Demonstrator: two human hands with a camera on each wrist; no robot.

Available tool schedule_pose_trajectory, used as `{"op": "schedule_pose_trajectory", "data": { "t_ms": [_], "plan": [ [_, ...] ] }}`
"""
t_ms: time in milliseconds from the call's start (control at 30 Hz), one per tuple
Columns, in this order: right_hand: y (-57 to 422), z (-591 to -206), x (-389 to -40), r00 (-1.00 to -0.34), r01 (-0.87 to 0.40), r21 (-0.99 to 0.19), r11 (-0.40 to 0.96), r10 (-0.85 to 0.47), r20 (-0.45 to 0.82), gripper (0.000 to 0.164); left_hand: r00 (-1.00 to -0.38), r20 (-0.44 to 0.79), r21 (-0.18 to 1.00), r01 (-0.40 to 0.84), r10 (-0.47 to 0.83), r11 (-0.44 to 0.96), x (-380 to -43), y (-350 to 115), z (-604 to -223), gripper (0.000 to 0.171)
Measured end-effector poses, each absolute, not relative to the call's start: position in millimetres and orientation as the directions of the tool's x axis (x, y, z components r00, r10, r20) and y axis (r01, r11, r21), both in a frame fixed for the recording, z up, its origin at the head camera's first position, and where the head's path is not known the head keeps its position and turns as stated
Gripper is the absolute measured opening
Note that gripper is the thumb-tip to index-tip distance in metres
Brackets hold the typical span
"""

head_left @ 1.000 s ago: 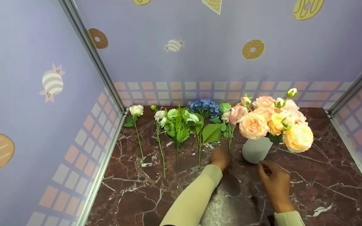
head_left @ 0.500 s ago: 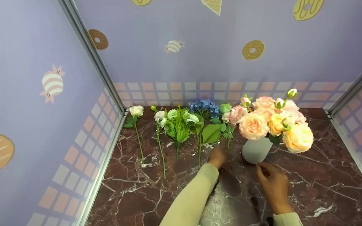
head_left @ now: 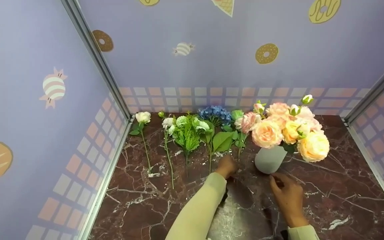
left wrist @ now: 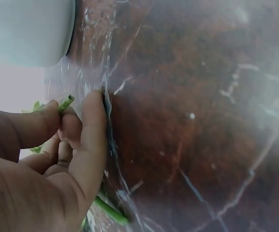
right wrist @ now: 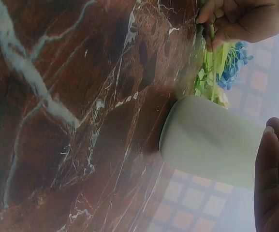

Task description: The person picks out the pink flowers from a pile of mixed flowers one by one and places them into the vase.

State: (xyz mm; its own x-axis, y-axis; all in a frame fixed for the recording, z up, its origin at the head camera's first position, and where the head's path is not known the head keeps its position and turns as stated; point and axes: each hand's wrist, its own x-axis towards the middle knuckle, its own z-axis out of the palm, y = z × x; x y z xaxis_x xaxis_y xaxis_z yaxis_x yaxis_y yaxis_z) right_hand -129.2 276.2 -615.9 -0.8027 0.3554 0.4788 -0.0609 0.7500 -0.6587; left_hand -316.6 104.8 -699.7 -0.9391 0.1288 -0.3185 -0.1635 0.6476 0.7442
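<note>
My left hand point(head_left: 227, 166) is low over the marble table, to the left of the vase. In the left wrist view its thumb and fingers pinch a thin green flower stem point(left wrist: 66, 103) near the cut end. That stem leads up to pale pink and green blooms point(head_left: 237, 116), partly hidden behind the bouquet. The white vase point(head_left: 270, 159) leans slightly and bears large peach, pink and yellow roses point(head_left: 267, 133). Close to the vase's base is my right hand point(head_left: 288, 196), its fingers loosely bent. The right wrist view shows those fingers point(right wrist: 270, 164) beside the vase wall, gripping nothing.
Left of my hands lie a white rose point(head_left: 143, 117), a pale stem flower point(head_left: 167, 122), a white-and-green bunch point(head_left: 188, 133) and a blue hydrangea point(head_left: 215, 115). Another green stem point(left wrist: 111, 211) lies under my left hand. Patterned walls point(head_left: 185, 70) enclose the marble tabletop point(head_left: 138, 213).
My left hand has shifted a little to the left, and the pinched stem's lower part has swung left with it. My right hand stays by the vase base.
</note>
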Motion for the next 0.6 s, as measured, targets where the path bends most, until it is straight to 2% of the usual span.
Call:
{"op": "schedule_pose_trajectory", "data": {
  "t_ms": [167, 333, 467, 600],
  "plan": [
    [275.3, -618.4, -128.3, -0.796, -0.086, -0.648, 0.757, 0.339, 0.501, 0.011, -0.917, -0.389, 0.807, -0.289, 0.094, 0.515, -306.1, 91.7, -683.0, 0.030],
    [275.1, -620.3, -127.7, -0.783, -0.118, -0.634, 0.765, 0.321, 0.532, 0.013, -0.929, -0.361, 0.869, -0.300, 0.087, 0.393, -278.9, 80.8, -646.7, 0.011],
    [275.2, -620.7, -127.6, -0.786, -0.124, -0.637, 0.761, 0.316, 0.531, 0.013, -0.925, -0.356, 0.908, -0.309, 0.132, 0.283, -267.1, 77.3, -632.9, 0.011],
    [274.1, -619.6, -127.2, -0.796, -0.107, -0.653, 0.750, 0.329, 0.508, 0.014, -0.940, -0.311, 0.923, -0.264, 0.139, 0.279, -263.7, 74.8, -631.1, 0.008]
  ]
}}
